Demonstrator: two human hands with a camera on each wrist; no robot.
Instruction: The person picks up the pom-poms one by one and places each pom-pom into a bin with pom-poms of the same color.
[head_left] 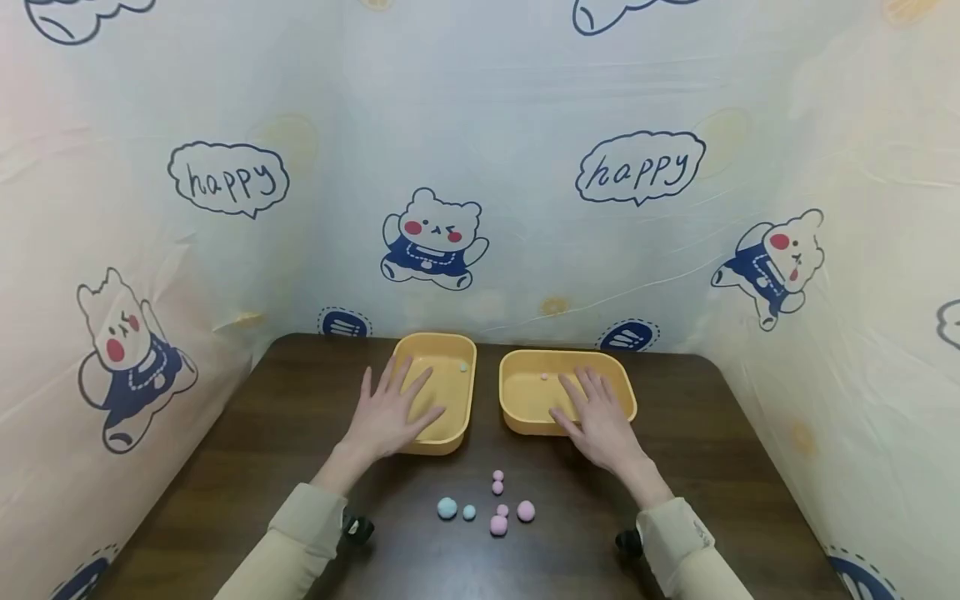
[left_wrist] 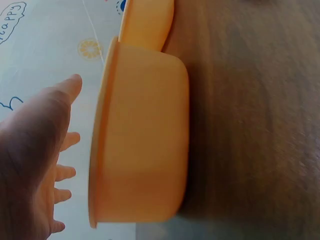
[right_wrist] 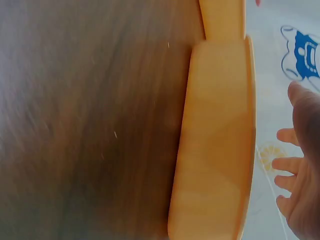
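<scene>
My left hand [head_left: 384, 417] is spread over the left yellow bin [head_left: 448, 433], fingers straight and apart, holding nothing. Inside that bin lies a tiny pale blue-green ball [head_left: 462, 367]. Over the right yellow bin [head_left: 525, 423] hovers my right hand [head_left: 602, 423], its fingers also spread and holding nothing. A tiny pink ball [head_left: 543, 377] sits in the right bin. Both wrist views show the fingers extended above the rim, beside the outer wall of the left bin [left_wrist: 142, 135] and of the right bin [right_wrist: 215, 140].
Nearer on the dark wooden table [head_left: 420, 567] are two light blue balls, a larger one [head_left: 447, 508] and a smaller one [head_left: 468, 512]. Several pink balls [head_left: 526, 511] of mixed sizes lie beside them. A printed curtain [head_left: 525, 250] surrounds the table's back and sides.
</scene>
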